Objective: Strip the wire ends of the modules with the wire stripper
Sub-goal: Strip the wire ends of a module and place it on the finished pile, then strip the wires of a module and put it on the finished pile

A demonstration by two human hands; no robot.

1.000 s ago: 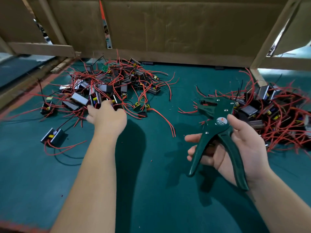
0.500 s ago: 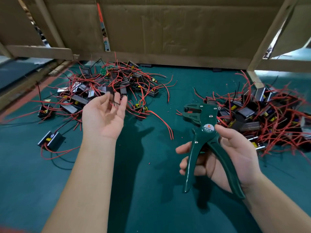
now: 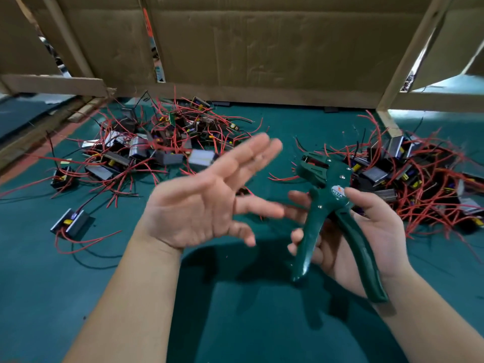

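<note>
Our right hand (image 3: pixel 379 231) is curled round the green wire stripper (image 3: pixel 326 203), thumb by its round label, holding it above the green mat (image 3: pixel 235 310) with the handles apart and the head pointing away from us. Our left hand (image 3: pixel 204 205) hovers just beside it, palm up, fingers spread and blurred, holding nothing. Modules with red wires lie in a left heap (image 3: pixel 157 148) and a right heap (image 3: pixel 419 179), and a single module (image 3: pixel 72 222) sits apart near the left edge.
</note>
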